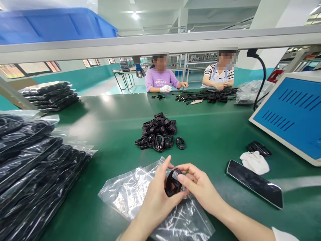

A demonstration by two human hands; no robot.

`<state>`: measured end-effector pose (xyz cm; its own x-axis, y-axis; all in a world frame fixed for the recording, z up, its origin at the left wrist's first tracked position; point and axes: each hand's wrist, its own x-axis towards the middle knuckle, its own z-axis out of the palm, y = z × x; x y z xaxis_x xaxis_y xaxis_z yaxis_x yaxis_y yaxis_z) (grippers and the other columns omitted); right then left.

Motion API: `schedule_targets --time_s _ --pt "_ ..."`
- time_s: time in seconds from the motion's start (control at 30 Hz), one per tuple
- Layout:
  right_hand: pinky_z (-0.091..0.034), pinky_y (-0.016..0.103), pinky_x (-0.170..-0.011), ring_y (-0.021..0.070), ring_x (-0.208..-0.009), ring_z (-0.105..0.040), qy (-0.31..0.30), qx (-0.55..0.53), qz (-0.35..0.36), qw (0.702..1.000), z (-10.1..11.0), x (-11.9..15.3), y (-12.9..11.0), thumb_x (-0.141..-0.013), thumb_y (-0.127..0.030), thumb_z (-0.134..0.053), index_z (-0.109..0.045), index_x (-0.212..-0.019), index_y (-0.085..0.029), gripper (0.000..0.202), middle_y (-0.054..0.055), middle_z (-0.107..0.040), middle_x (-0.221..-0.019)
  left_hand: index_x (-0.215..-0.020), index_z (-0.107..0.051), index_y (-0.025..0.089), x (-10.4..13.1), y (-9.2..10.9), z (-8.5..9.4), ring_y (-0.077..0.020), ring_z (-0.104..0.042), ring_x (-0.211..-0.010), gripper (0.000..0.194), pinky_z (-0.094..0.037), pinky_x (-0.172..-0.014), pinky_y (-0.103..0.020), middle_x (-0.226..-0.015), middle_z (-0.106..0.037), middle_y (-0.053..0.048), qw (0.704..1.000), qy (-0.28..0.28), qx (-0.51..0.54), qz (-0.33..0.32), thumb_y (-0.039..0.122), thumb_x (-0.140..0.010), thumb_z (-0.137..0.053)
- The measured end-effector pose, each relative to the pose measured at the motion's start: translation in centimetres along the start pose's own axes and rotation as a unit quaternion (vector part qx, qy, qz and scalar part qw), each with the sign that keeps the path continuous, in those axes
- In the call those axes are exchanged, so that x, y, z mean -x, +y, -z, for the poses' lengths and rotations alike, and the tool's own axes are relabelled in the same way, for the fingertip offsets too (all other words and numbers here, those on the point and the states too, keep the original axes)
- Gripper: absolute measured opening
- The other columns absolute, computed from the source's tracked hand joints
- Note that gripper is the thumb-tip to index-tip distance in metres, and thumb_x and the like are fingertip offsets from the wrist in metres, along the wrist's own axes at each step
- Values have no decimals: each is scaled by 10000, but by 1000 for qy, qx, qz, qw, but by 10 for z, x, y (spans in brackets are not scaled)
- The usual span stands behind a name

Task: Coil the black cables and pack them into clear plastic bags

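A coiled black cable [173,183] is held between my two hands, above a clear plastic bag [127,190] that lies on the green table. My left hand [160,190] curves round the coil from the left, its thumb along the lower side. From the right, my right hand [198,184] pinches the coil's upper edge with thumb and fingers. Part of the coil is hidden by my fingers. Beyond my hands sits a pile of coiled black cables [159,129], with one single coil [181,143] lying just right of it.
Stacked bags of black cables [37,167] fill the left side. On the right are a phone [254,183], a white cloth [255,163], a black coil [259,148] and a blue machine [291,113]. Two people sit across the table by loose cables [190,96]. A rail [160,43] crosses overhead.
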<state>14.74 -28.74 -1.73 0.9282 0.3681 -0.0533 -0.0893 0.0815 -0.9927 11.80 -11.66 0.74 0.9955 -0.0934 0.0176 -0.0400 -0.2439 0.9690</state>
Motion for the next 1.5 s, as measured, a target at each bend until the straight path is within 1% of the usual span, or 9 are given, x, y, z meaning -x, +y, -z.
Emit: schedule_targets --time_s 0.1,0.2,0.33,0.6,0.7,0.83,1.1,1.33,1.5 --pt "-279 213 -464 69 -465 -336 26 -34 -14 999 6 -7 -5 -885 -521 -653 -684 -1092 -181 399 -49 -522 -606 -1428 -438 361 0 1 4 -128 -594 -766 832 -522 -730 -304 -1372 -486 -73 994 -5 108 19 301 -709 -851" --pt "-190 216 -447 60 -421 -222 26 -76 -22 997 11 -9 -8 -900 -517 -641 -694 -1103 -171 405 -101 -361 -460 -1401 -465 319 -2 4 11 -166 -665 -856 613 -552 -779 -333 -1393 -476 -116 961 -97 251 69 435 -850 -709" --pt "-153 205 -407 44 -410 -208 -1 -120 -30 992 9 -7 -8 -871 -525 -678 -697 -1095 -184 409 -80 -448 -516 -1360 -483 258 -5 4 11 -256 -710 -948 673 -563 -822 -369 -1277 -577 -136 923 -190 315 117 471 -789 -770" --pt "-225 214 -399 49 -378 -286 -13 -75 22 997 13 -7 -4 -911 -490 -626 -697 -1171 -188 405 -32 -581 -560 -1315 -565 210 -5 0 5 -197 -677 -870 632 -523 -742 -289 -1054 -696 -92 965 -104 217 101 278 -743 -825" --pt "-382 241 -482 54 -444 -400 -43 -60 64 995 20 -8 -4 -934 -450 -595 -667 -1258 -246 389 59 -735 -924 -1245 -649 231 -2 4 5 -210 -650 -934 488 -515 -789 -302 -1125 -697 -75 995 -23 90 41 222 -773 -769" --pt "-424 206 -458 50 -528 -444 -78 -47 59 994 22 -11 1 -844 -396 -725 -632 -1302 -352 469 66 -600 -1367 -1235 -663 300 -1 4 7 -232 -608 -1111 441 -493 -923 -320 -1248 -650 -38 999 6 8 -35 203 -809 -722" --pt "-370 246 -495 83 -502 -387 -5 100 85 991 24 -14 13 -758 -317 -809 -710 -1178 -271 434 -9 -675 -778 -1320 -584 308 -10 -8 21 -236 -612 -1151 535 -446 -1039 -399 -1245 -670 -43 995 -17 -77 -69 267 -812 -745" --pt "-270 235 -488 71 -512 -291 4 40 57 998 6 -11 20 -660 -395 -873 -701 -1053 -221 463 -8 -670 -844 -1559 -174 333 -7 -8 56 -346 -329 -1441 1321 -279 -1178 -513 -1588 -322 -133 980 -183 -43 61 275 -497 -958" --pt "-306 233 -516 89 -493 -357 -57 120 57 989 3 -11 26 -724 -454 -820 -690 -1114 -222 472 -82 -504 -573 -1529 -299 283 -13 -23 59 -336 -368 -1423 1166 -277 -1177 -521 -1561 -370 -158 974 -211 48 67 278 -552 -937"
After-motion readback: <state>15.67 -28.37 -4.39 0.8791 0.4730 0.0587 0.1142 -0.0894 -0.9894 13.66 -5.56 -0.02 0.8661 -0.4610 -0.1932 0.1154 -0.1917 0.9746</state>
